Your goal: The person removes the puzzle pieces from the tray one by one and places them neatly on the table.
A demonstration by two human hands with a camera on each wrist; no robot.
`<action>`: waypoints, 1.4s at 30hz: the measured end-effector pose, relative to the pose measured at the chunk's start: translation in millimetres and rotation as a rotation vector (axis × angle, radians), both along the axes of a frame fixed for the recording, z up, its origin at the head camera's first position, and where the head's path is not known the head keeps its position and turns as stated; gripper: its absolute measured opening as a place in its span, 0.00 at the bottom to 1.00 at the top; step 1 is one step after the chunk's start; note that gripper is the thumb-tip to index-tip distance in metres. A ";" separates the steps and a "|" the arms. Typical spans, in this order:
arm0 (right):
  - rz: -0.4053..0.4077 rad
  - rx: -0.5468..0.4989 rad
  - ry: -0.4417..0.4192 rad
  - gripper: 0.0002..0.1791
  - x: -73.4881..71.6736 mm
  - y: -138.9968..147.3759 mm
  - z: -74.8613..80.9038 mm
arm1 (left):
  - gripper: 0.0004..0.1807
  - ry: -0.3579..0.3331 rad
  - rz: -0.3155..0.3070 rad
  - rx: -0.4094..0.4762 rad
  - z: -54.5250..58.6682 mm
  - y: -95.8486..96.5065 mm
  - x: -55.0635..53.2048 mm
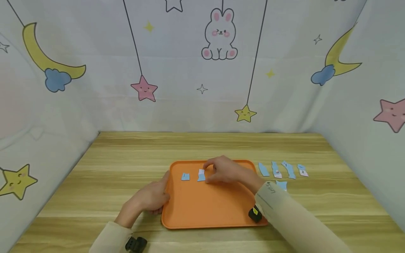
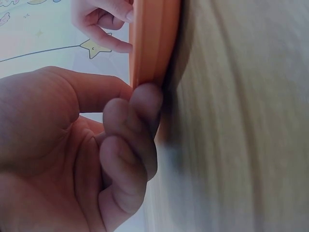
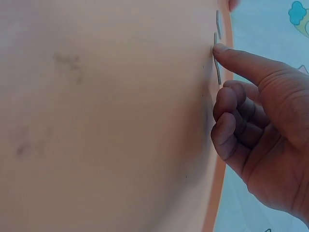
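Note:
An orange tray (image 1: 212,211) lies on the wooden table. My left hand (image 1: 154,196) grips its left rim, the thumb on the rim and curled fingers beneath, as the left wrist view shows. Over the tray's upper middle, my right hand (image 1: 226,170) has thumb and index finger at a small blue-and-white card piece (image 1: 201,175). In the right wrist view, the thumb (image 3: 241,63) touches that piece, seen edge-on, the index fingertip is by its end and the other fingers are curled. To its left on the tray lies another blue card piece (image 1: 185,176).
Several loose blue-and-white card pieces, one of them a narrow piece (image 1: 289,170), lie on the table (image 1: 126,151) right of the tray. One cut piece (image 1: 281,185) sits close to the right sleeve. A printed curtain (image 1: 190,116) stands behind the table.

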State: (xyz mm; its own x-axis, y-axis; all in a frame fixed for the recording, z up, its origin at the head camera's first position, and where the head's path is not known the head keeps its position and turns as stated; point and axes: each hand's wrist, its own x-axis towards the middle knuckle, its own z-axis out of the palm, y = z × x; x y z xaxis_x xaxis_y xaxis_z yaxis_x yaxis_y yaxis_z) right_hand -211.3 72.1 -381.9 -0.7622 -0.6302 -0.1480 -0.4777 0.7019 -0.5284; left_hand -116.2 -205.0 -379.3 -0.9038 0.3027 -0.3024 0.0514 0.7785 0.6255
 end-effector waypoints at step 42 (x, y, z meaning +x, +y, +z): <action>0.017 -0.028 0.039 0.24 3.2 4.2 0.8 | 0.46 0.009 -0.022 0.020 -16.7 -1.2 -4.5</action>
State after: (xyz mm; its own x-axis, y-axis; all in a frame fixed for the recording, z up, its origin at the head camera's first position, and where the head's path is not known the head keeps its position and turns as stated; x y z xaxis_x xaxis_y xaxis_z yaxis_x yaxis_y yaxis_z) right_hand -208.2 76.3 -381.1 -0.7562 -0.6466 -0.1007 -0.5101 0.6789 -0.5281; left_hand -120.8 -206.2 -396.0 -0.8998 0.3282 -0.2875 0.0741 0.7643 0.6406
